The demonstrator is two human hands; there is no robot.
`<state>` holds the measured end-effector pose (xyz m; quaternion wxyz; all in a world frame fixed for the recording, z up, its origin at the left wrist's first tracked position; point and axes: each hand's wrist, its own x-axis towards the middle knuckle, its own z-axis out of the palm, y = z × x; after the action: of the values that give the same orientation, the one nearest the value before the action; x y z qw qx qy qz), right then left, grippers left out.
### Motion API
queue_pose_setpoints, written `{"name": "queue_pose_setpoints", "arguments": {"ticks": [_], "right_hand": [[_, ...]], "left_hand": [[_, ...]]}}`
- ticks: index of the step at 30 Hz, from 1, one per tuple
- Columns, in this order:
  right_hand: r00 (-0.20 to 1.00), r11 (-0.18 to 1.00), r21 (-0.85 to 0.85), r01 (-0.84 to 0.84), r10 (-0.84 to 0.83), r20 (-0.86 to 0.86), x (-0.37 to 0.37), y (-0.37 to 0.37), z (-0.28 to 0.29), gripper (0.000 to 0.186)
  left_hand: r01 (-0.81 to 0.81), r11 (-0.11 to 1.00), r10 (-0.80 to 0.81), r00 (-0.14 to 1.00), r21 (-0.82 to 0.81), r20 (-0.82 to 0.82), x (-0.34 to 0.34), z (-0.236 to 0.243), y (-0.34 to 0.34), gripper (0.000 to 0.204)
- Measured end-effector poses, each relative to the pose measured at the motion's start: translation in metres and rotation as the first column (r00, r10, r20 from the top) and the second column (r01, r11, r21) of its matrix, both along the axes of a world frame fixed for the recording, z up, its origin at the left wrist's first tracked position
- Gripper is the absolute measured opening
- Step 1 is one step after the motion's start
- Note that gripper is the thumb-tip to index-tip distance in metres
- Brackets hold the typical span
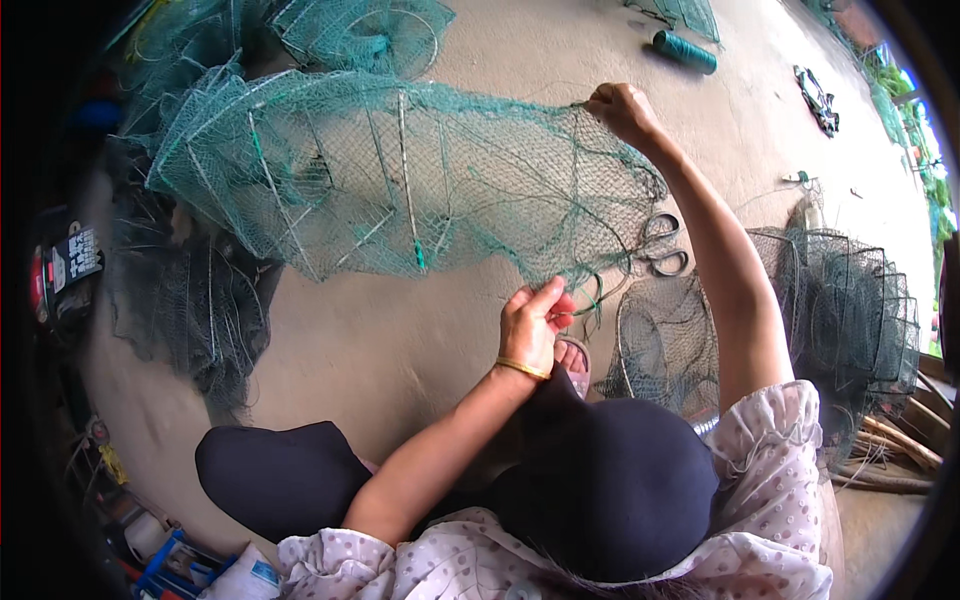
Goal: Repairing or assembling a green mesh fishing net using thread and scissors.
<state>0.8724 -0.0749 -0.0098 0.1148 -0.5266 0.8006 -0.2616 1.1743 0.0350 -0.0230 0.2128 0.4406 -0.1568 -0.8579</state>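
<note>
A green mesh fishing net trap (350,185), with thin rods across it, stretches from the far left toward my hands. My right hand (622,110) is raised at the net's far right corner, its fingers closed on the mesh edge. Closer to me, my left hand (535,320), with a yellow bangle at the wrist, pinches the net's near edge between thumb and fingers. Scissors (665,245) with dark loop handles lie between my two arms, beside the net's right end; their blades are hidden. A green cord loop (590,295) hangs by my left fingertips.
A green twine spool (685,52) lies on the floor at the far right. Dark folded net traps (840,310) sit right of my right arm, near some sticks (900,440). More dark netting (190,290) is heaped at left, and green netting (360,35) lies at the back.
</note>
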Motion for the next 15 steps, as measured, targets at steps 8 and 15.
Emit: {"name": "queue_pose_setpoints", "arguments": {"ticks": [8,15], "right_hand": [[0.972,0.996,-0.026,-0.081,0.085,0.217,0.004,0.012,0.019,0.024],[0.962,0.990,-0.077,-0.117,0.132,0.241,0.000,0.019,0.025,0.027]], "left_hand": [[-0.076,0.995,0.073,0.996,0.062,0.049,0.015,-0.007,0.003,0.019],[-0.066,0.996,0.061,0.995,0.063,0.081,0.013,-0.004,0.005,0.021]]}}
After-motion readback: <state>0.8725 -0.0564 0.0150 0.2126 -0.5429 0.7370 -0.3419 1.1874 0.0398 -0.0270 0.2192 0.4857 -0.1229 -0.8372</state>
